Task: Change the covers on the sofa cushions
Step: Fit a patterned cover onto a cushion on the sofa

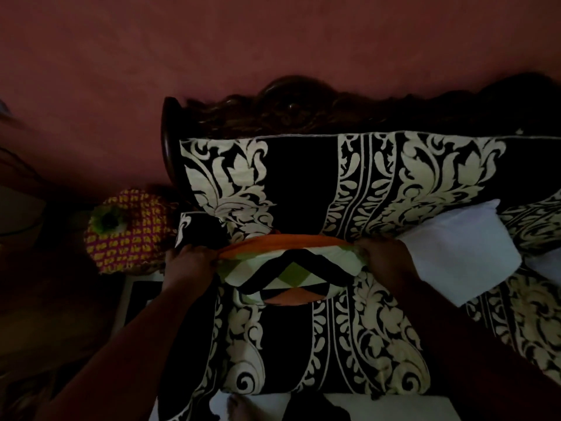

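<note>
On the sofa seat point(303, 354), covered in black-and-cream floral fabric, sits a cushion point(291, 271) in a zigzag cover of black, cream, green and orange, held at both ends. Left hand point(188, 262) grips the cushion's left end, fingers point(197, 249) curled over the gathered fabric edge. Right hand point(384, 256) grips the right end the same way, fingers point(368, 246) curled round the bunched cover. Orange band of the cover runs along the top edge between the two hands. Cushion lies just in front of the sofa back point(379, 183), same floral print, touching or nearly touching it; cannot tell which. Carved dark wood frame point(273, 107) tops the back, against a reddish wall point(273, 41). White pillow point(461, 253), with no patterned cover, lies on the seat just right of the right hand. Round red-and-yellow patterned cushion point(133, 229) with a green-and-dark centre sits left of the sofa, apart from the left hand. Scene is dim; fine finger detail is hard to read.
</note>
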The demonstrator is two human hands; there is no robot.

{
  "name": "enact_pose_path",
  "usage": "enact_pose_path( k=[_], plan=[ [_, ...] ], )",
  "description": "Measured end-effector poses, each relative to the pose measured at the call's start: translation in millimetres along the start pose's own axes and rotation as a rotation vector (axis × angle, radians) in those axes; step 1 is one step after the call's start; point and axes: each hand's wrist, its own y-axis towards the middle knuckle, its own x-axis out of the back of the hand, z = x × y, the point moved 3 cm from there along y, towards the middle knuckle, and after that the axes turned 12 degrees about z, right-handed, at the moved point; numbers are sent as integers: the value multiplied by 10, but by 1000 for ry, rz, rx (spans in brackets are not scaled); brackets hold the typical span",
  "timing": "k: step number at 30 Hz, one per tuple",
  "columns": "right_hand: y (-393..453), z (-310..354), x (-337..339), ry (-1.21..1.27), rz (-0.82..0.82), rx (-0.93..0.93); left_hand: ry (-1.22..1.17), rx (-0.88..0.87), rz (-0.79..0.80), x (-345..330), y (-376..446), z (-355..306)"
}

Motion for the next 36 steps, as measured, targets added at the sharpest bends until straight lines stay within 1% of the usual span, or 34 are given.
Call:
enact_pose_path(
  k=[1, 2, 4, 6, 7, 8, 11, 12, 14, 18, 20, 22, 25, 27, 29, 31, 34, 36],
  plan=[
    [104, 43, 65, -77, 0, 29, -1, 8, -1, 27, 100, 20],
    [263, 32, 73, -99, -21, 29, 11, 14, -6, 54, 230, 34],
    [483, 94, 151, -180, -111, 19, 68, 33, -34, 101, 496, 71],
    [693, 195, 241, -219, -152, 16, 83, 71, -51, 154, 726, 113],
    [799, 240, 288, -229, -147, 3, 66, 84, -68, 165, 852, 141],
    [939, 246, 312, -248, -171, 7, 46, 87, -93, 200, 957, 165],
    [1146, 301, 426, -323, -235, -76, 10, 75, -187, 340, 1195, 177],
    [1195, 274, 375, -338, -285, -72, 10, 73, -218, 375, 1244, 164],
    [1197, 202, 255, -306, -389, -32, 14, 68, -276, 404, 1303, 156],
    [1125, 139, 61, -130, -481, -14, -54, 93, -299, 282, 1280, 179],
    [1148, 151, 82, -110, -512, -16, -60, 72, -335, 246, 1260, 169],
    [1186, 149, 105, -117, -510, 22, -86, 84, -353, 248, 1254, 176],
    [1227, 151, 118, -65, -421, 4, -185, 144, -251, 221, 1304, 207],
    [1233, 168, 127, -32, -371, -31, -178, 152, -211, 232, 1328, 185],
    [1189, 182, 122, -4, -383, -36, -195, 150, -214, 270, 1278, 142],
    [1105, 188, 85, 30, -409, -36, -261, 150, -234, 295, 1202, 131],
    [923, 210, -21, 176, -423, -48, -375, 131, -255, 277, 996, 141],
    [790, 257, -75, 368, -407, -39, -499, 142, -255, 258, 851, 155]
  ],
)
